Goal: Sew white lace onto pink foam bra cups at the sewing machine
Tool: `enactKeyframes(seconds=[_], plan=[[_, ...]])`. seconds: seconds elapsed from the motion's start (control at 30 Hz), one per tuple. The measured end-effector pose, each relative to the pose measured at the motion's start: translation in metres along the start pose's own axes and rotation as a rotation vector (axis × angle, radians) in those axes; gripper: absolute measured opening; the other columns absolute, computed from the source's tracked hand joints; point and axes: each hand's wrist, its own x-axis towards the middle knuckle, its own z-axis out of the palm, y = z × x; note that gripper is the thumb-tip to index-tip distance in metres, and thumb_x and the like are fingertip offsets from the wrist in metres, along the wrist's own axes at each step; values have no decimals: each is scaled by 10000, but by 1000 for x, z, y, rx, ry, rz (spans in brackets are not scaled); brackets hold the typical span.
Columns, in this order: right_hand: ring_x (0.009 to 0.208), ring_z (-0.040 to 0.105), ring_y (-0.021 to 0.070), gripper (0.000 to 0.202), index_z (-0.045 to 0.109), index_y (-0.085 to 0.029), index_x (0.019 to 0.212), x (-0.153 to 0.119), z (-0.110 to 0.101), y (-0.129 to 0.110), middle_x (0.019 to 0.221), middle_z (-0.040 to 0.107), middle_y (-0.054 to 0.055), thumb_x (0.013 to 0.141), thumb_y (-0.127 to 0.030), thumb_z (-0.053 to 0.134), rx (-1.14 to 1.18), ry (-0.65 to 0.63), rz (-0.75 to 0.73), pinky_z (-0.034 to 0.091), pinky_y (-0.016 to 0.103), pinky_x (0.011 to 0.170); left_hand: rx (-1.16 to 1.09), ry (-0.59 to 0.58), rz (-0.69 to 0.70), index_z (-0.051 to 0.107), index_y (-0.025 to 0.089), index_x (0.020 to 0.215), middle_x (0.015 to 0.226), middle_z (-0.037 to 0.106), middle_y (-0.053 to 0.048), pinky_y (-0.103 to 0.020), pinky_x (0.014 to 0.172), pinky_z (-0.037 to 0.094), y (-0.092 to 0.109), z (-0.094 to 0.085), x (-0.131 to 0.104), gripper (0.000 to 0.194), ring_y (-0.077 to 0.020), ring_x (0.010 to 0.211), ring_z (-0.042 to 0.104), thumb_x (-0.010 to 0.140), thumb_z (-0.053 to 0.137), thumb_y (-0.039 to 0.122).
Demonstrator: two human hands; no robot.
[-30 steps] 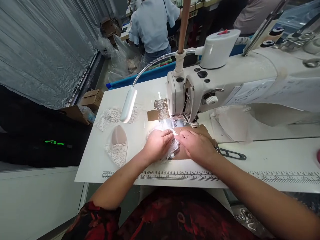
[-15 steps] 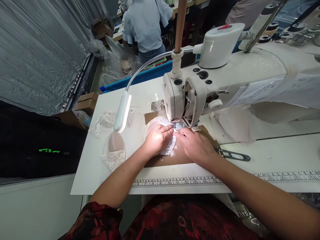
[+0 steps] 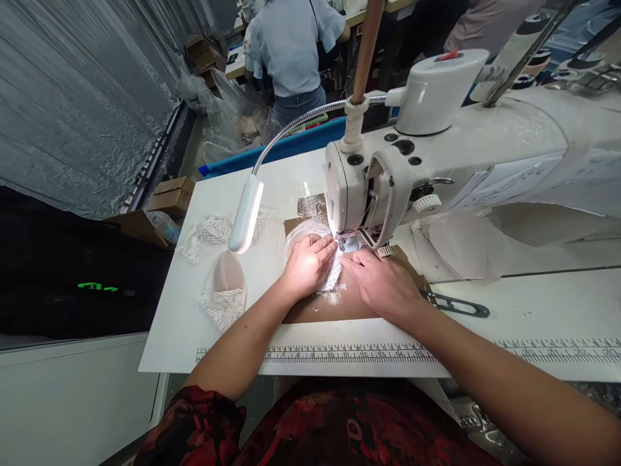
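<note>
While the left grip (image 3: 306, 264), fingers together, presses lace (image 3: 332, 278), I cannot tell whether the right grip (image 3: 385, 281) pinches.

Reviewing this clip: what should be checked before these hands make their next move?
1. Left hand on the white lace fabric near the stitching area: ok, resting on top.
2. Right hand touching that fabric: cannot tell.
3. Both hands well clear of the white metal sewing machine's stitching area: not ok, both close.
4. Threading: cannot tell, too small.
5. Dark grey slotted tool away from right wrist: not ok, lies beside it.
</note>
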Motion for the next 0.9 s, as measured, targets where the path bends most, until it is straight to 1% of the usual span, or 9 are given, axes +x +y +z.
enactKeyframes(seconds=[0.17, 0.3, 0.4, 0.47, 0.57, 0.67, 0.73, 0.8, 0.9], plan=[[738, 528, 188, 381, 638, -208, 1118, -1, 2, -1, 906, 635, 62, 857, -85, 389, -7, 33, 7, 334, 315, 640, 154, -74, -66, 508, 174, 1334, 1395, 512, -94, -500, 986, 390, 7, -4, -3, 436, -340, 1282, 406, 923, 413, 282], [742, 561, 188, 401, 631, -216, 1150, -4, 2, -1, 920, 651, 56, 867, -101, 371, -19, 79, 8, 360, 310, 622, 244, -115, -138, 511, 166, 1319, 1395, 506, -102, -515, 935, 402, 21, -13, -9, 431, -375, 1268, 401, 932, 377, 302], [774, 597, 187, 419, 629, -217, 1175, -4, 3, 0, 960, 670, 56, 863, -100, 374, -3, 131, -9, 396, 300, 620, 243, -159, -199, 535, 171, 1275, 1375, 515, -116, -490, 869, 442, 28, -30, -21, 403, -352, 1203, 453, 921, 406, 315], [809, 617, 191, 417, 634, -205, 1179, -5, 3, 1, 982, 676, 59, 872, -106, 369, 7, 149, -28, 423, 301, 634, 208, -197, -199, 579, 203, 1205, 1318, 563, -93, -436, 848, 467, 25, -47, -32, 356, -307, 1138, 512, 902, 462, 350], [818, 629, 192, 413, 646, -196, 1167, -5, 5, 2, 979, 678, 59, 876, -106, 368, -4, 146, -35, 442, 301, 639, 74, -229, -234, 612, 246, 1130, 1182, 639, -50, -339, 829, 486, 7, -76, -47, 303, -221, 1033, 591, 927, 431, 381], [819, 633, 194, 411, 650, -200, 1163, -5, 6, 3, 983, 675, 58, 875, -106, 371, -7, 144, -39, 451, 306, 626, 65, -171, -446, 603, 221, 1151, 1184, 638, -68, -350, 866, 477, -25, -97, -50, 337, -225, 1041, 602, 947, 369, 351], [808, 635, 197, 401, 652, -201, 1158, -5, 8, 2, 963, 673, 58, 891, -126, 363, -1, 147, -36, 452, 313, 610, 112, -142, -558, 611, 168, 1150, 1205, 629, -114, -389, 879, 471, -49, -102, -46, 339, -273, 1072, 591, 917, 415, 318], [794, 637, 197, 398, 657, -205, 1149, -5, 8, 2, 950, 674, 57, 896, -140, 356, 1, 157, -29, 451, 316, 599, 112, -136, -606, 630, 134, 1124, 1199, 636, -136, -385, 882, 473, -70, -104, -40, 326, -290, 1095, 582, 879, 470, 277], [774, 641, 192, 386, 664, -211, 1120, -6, 10, 4, 980, 679, 54, 886, -148, 363, -2, 175, -33, 448, 316, 583, 81, -107, -630, 639, 161, 1134, 1259, 620, -90, -324, 951, 448, -92, -109, -40, 319, -240, 1175, 546, 869, 479, 238]])
